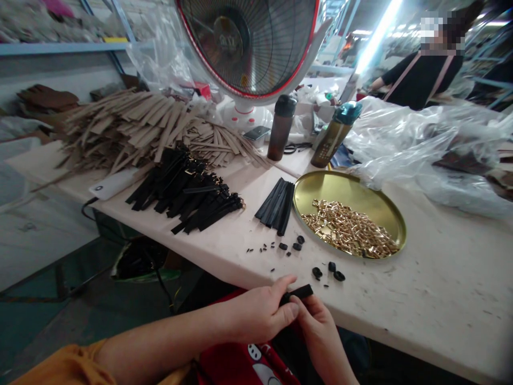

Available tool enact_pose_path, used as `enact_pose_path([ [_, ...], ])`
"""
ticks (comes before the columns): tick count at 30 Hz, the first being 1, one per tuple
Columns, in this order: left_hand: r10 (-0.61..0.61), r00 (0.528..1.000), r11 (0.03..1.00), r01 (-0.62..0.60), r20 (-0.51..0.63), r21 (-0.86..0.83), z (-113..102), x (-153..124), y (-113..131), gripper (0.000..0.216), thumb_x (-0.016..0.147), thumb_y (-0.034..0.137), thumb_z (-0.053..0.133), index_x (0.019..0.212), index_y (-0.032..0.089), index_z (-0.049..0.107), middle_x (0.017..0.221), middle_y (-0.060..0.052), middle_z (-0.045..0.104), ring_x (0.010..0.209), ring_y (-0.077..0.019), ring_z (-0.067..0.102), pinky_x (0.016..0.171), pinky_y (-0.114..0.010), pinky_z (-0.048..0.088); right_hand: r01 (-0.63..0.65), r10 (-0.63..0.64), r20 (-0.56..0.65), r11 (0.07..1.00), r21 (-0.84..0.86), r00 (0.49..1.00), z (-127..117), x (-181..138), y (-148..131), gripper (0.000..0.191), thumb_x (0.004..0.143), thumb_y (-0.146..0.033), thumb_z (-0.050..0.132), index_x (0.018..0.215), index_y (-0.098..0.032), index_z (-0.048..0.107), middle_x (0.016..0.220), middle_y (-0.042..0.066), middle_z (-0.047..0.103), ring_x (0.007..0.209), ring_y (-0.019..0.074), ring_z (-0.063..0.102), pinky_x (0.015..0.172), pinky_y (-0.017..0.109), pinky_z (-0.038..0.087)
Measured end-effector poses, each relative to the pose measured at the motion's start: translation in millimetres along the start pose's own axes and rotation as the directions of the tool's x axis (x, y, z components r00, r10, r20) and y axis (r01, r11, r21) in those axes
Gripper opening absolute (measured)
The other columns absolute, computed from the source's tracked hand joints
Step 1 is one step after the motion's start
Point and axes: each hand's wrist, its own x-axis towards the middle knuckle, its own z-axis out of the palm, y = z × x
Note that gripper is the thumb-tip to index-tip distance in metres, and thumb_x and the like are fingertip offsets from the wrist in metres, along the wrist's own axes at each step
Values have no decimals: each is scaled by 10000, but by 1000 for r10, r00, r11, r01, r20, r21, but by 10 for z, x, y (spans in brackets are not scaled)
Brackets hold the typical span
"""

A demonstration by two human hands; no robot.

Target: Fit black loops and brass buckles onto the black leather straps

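The round gold tray (390,208) serves as the landmark on the counter (449,283). The black strip (302,291) is held in front of the tray, at the counter's near edge. The left hand (262,315) pinches it between thumb and fingers; the right hand (318,321) pinches it from the other side, fingertips nearly meeting the left thumb. The step in hand appears to be hand-forming the strip; the next move calls for a firm two-sided pinch (the finer fingerwork is hidden).

The tray contains a heap of small gold metal fittings (352,230). Behind it stand a dark bottle (280,131) and a teal-lidded bottle (334,136); their contents cannot be determined. Immediately left of the tray lies a bundle of black strips (276,206).
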Motion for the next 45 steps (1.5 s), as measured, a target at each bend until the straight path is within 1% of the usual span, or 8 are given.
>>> enact_pose_path([
  [4,7,991,996,-19,-134,-86,-109,160,-94,371,876,372,289,1045,149,532,936,-57,609,867,-171,554,769,-264,408,240,-238,63,858,-454,969,-295,305,-399,297,764,-447,552,856,-174,624,657,14,580,606,148,521,597,269,426],
  [8,-85,980,990,62,-180,-127,-232,269,-141,287,847,289,293,852,145,541,718,-1,527,693,-132,486,643,-229,376,252,-591,66,238,-938,804,-628,934,-958,232,809,-345,486,913,-179,610,843,65,596,667,173,548,621,292,407],
  [12,-136,977,972,99,-162,-214,-282,297,-204,276,827,265,297,857,146,545,677,13,488,657,-126,455,610,-224,357,90,-407,264,-399,-912,874,-751,1522,-1216,187,811,-185,443,825,-170,629,846,96,592,711,201,567,587,292,358],
  [17,-136,976,970,98,-167,-221,-296,290,-286,282,832,290,312,870,147,552,677,15,482,648,-123,446,611,-222,353,112,-225,319,-631,-767,921,-775,1766,-1263,156,788,-158,450,715,-144,588,761,103,589,667,203,565,540,287,315],
  [21,-97,973,979,56,-208,-194,-324,247,-250,300,847,316,309,895,141,548,727,2,510,683,-123,457,645,-221,359,127,-371,292,-409,-904,881,-769,1530,-1286,138,763,-226,479,681,-162,571,742,82,582,623,185,532,543,287,333],
  [28,6,955,976,-70,-297,-205,-300,189,-105,315,841,393,387,931,132,538,728,9,497,680,-110,436,625,-212,348,145,-142,34,926,-347,989,-261,582,-953,246,696,-420,633,705,-188,552,618,-5,520,526,104,444,502,231,375],
  [34,4,940,889,-160,-342,-428,-128,167,-81,294,778,385,516,878,109,535,746,5,512,691,-95,450,630,-202,357,14,-21,46,991,131,999,175,232,-571,213,661,-355,702,728,-188,590,644,-19,531,542,86,454,522,200,409],
  [45,-119,993,851,90,-24,-517,-166,36,-132,264,754,397,519,808,139,506,470,88,333,385,-43,287,372,-186,186,175,-155,119,968,-181,981,60,90,-480,351,655,-330,722,953,-239,562,748,-14,599,687,123,551,643,237,454],
])
